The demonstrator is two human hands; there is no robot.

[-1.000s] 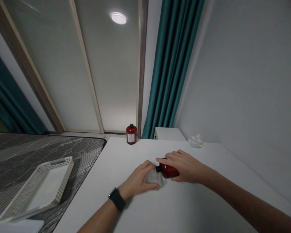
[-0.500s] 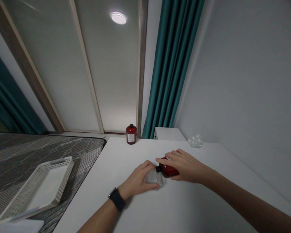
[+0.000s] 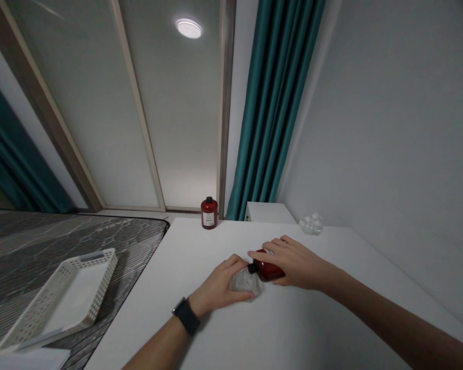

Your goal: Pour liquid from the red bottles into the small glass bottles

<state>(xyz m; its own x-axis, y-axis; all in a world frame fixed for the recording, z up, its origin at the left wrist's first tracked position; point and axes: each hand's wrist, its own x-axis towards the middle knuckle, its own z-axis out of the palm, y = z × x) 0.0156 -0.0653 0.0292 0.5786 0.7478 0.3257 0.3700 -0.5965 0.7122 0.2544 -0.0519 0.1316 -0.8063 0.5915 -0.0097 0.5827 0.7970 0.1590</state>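
My left hand [image 3: 226, 282], with a dark watch on its wrist, is wrapped round a clear container [image 3: 245, 281] on the white table; whether it is glass or plastic I cannot tell. My right hand [image 3: 293, 262] grips a dark red bottle [image 3: 269, 270] with a black top, tipped onto its side. The bottle's black neck end points left, over the clear container's rim. No stream of liquid can be made out. A second red bottle [image 3: 209, 213] with a white label and black cap stands upright at the table's far edge.
A clear crumpled-looking object [image 3: 311, 224] lies at the table's [image 3: 200, 246] far right, near the wall. A white perforated basket [image 3: 96, 295] sits to the left on a grey striped surface. Behind the table are a white cabinet [image 3: 270, 211] and a teal curtain [image 3: 273, 113].
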